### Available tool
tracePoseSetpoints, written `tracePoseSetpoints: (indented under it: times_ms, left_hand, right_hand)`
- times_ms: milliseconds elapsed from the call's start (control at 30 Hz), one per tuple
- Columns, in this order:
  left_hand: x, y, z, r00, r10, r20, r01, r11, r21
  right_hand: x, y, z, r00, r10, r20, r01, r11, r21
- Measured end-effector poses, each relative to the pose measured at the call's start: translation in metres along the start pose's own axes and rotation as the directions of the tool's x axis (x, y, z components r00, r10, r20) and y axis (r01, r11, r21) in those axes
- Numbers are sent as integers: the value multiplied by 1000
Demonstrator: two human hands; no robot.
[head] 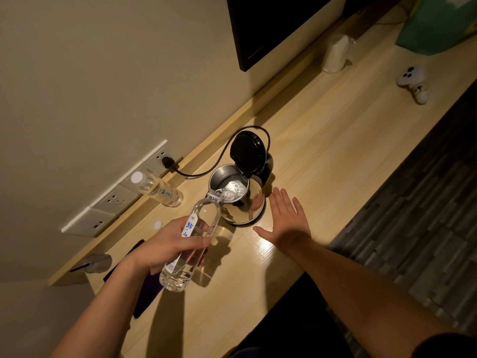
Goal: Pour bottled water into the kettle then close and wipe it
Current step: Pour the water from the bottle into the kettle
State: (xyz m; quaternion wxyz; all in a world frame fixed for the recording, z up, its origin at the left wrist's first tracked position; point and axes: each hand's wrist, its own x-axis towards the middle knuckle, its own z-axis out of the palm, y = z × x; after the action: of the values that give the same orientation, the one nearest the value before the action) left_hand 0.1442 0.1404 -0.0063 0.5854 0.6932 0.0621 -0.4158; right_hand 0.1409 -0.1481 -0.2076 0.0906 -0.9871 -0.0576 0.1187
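Note:
A steel kettle point(247, 205) stands on the wooden desk point(322, 156) with its black lid point(247, 151) swung up and open. My left hand point(167, 246) grips a clear water bottle point(193, 239) with a white and blue label, tilted so its open mouth rests at the kettle's rim. Water runs into the kettle and bubbles inside. My right hand point(286, 218) lies flat on the desk just right of the kettle, fingers spread, holding nothing. A small white bottle cap point(157, 225) lies on the desk left of the bottle.
A second capped bottle point(157, 188) stands by the wall sockets point(113, 200), where the kettle's black cord point(206, 169) is plugged in. A dark cloth point(144, 288) lies under my left forearm. Stacked plastic cups point(335, 54), a white controller point(413, 81), a green bag point(438, 24) and a dark screen point(271, 24) sit farther along.

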Motion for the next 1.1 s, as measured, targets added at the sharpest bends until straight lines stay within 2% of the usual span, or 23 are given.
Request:
tracePoseSetpoints:
  times_ms: [1100]
  left_hand:
    - [-2, -1, -6, 999, 13, 40, -12, 1000, -24]
  right_hand:
    - [1, 0, 3, 1000, 4, 3, -4, 1000, 6]
